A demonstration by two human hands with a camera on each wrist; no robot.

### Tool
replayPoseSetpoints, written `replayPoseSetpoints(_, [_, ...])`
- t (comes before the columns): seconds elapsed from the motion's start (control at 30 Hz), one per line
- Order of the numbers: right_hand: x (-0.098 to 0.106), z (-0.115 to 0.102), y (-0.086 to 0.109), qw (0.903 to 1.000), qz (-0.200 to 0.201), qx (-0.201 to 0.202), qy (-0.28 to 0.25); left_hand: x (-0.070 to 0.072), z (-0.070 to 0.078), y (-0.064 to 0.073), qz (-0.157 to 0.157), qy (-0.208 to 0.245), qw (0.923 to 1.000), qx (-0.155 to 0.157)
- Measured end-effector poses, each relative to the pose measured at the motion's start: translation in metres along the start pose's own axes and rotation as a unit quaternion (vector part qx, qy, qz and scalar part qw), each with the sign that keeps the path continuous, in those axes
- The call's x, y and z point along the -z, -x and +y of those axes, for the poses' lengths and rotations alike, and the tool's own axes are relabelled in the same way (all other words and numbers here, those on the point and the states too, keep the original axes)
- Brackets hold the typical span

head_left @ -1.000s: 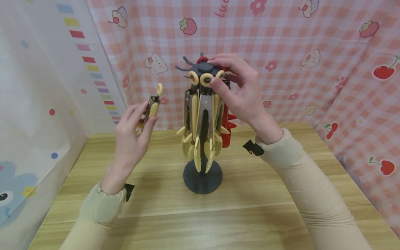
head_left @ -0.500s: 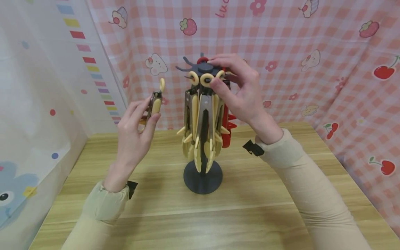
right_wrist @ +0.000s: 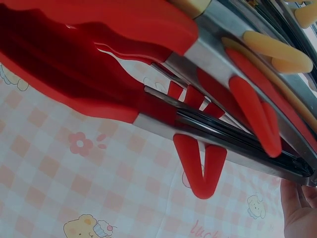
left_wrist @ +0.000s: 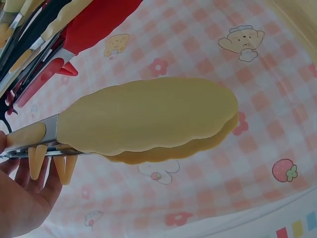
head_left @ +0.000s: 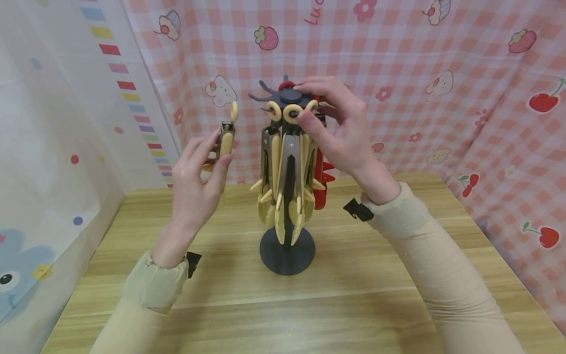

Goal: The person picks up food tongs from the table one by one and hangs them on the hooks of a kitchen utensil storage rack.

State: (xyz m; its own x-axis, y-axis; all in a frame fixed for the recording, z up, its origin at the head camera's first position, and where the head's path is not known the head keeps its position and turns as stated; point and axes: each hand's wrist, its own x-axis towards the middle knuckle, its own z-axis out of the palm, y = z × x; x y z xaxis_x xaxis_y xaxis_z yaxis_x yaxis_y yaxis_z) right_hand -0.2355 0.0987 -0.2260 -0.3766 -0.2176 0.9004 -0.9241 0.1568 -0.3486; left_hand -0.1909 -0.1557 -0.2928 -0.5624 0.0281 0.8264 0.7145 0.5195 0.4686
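Observation:
My left hand (head_left: 194, 184) holds a pair of cream tongs (head_left: 227, 142) by the handle, with the pull ring at the top. In the left wrist view, the tongs' scalloped cream heads (left_wrist: 148, 116) lie close together. A dark rotating stand (head_left: 290, 96) with curved hooks is in the middle of the head view. My right hand (head_left: 342, 130) grips its top from the right, the thumb by a ring. Several cream tongs (head_left: 291, 147) hang there by their rings, heads down. Red tongs (head_left: 320, 199) hang on the right side, larger in the right wrist view.
The stand's round dark base (head_left: 287, 263) rests on a wooden table (head_left: 283, 314). Pink checked cloth (head_left: 407, 59) covers the back and right. A white patterned cloth (head_left: 66, 123) is on the left. Bare hooks (head_left: 261, 91) point left from the stand's top.
My left hand has moved up and to the right with the cream tongs, closer to the stand. The right hand and the stand have stayed still.

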Motion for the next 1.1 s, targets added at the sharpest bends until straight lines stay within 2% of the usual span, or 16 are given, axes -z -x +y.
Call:
replayPoseSetpoints(0.73, [0.0,0.0,0.0,1.0,0.001,0.001,-0.003,-0.008,0.006,-0.01,-0.009,0.006,0.9999,0.003])
replayPoseSetpoints(1.1, [0.0,0.0,0.001,1.0,-0.001,0.0,-0.001,-0.006,0.009,-0.014,-0.036,0.037,0.998,0.037])
